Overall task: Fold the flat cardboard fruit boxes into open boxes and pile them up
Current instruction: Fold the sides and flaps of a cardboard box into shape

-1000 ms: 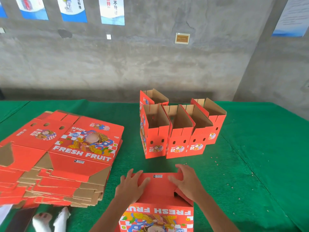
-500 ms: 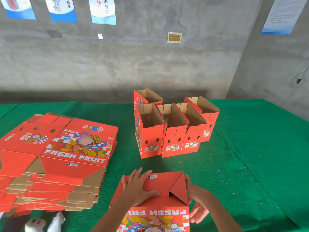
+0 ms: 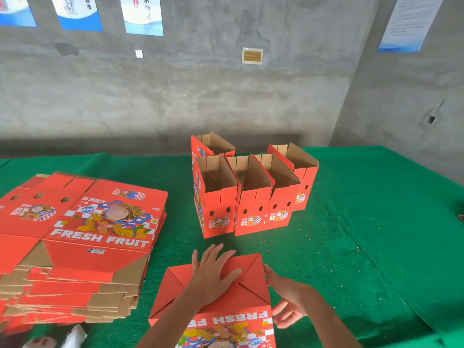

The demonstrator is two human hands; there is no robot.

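An orange "FRESH FRUIT" box [image 3: 175, 285] stands upside down at the near table edge, its bottom flaps folded shut. My left hand [image 3: 213, 270] lies flat on those flaps with straight fingers. My right hand [image 3: 283, 297] is against the box's right side, fingers loosely spread; its grip is unclear. A thick stack of flat boxes [image 3: 82, 237] lies at the left. Several folded open boxes [image 3: 246, 194] stand in a tight row at the table's middle.
The green cloth table [image 3: 364, 247] stretches to the right, with small orange specks scattered on it. A grey concrete wall [image 3: 226, 96] with posters stands behind. White and dark items [image 3: 72, 337] sit below the flat stack at the bottom left.
The last flap has gone down and the box bottom now lies closed. My right hand slid off the top to the box's right side; my left hand moved to the centre.
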